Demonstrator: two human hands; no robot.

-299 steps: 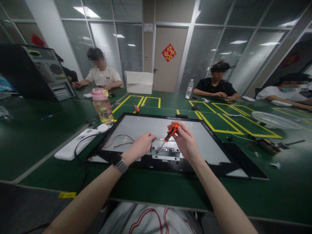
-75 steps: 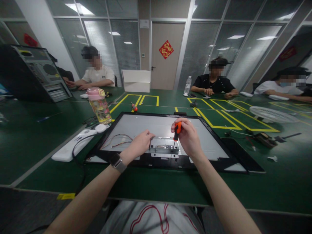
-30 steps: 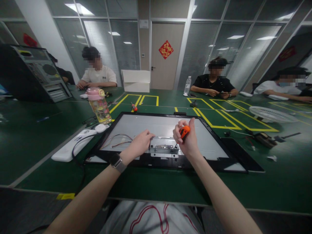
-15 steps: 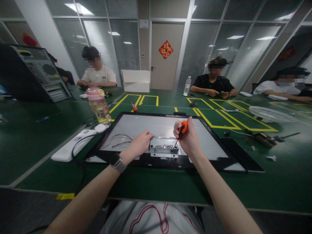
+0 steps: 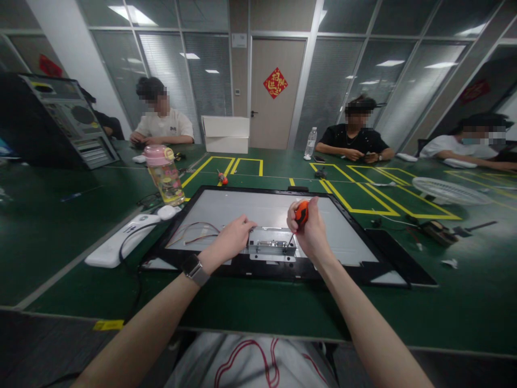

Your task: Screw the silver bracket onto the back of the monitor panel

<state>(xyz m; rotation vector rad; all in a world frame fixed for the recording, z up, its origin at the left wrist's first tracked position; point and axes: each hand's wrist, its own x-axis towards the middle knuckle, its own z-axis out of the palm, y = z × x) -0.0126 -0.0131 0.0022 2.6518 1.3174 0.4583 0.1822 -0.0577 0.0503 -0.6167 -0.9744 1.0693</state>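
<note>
A flat display panel (image 5: 250,202) with a black frame lies on the green table before me. On its near side sits a metal bracket (image 5: 271,249) with screw holes and small parts inside. My left hand (image 5: 233,237) has its fingertips closed on the bracket's left end. In my right hand (image 5: 314,229) is a screwdriver (image 5: 301,212) with an orange and black handle, held tilted. Its shaft reaches down to the bracket's right end; the tip is too small to make out. Thin wires (image 5: 194,225) lie on the panel left of my left hand.
A white power bank-like case (image 5: 121,242) and a pink-lidded bottle (image 5: 165,178) stand left of the panel. A dark computer case (image 5: 72,121) is at far left. Right of the panel lie a black slab (image 5: 398,256) and a dark tool (image 5: 440,230). Several people sit opposite.
The screwdriver's handle has turned a little in my right hand, and the fingers have shifted with it. My left hand stays at the bracket's left end.
</note>
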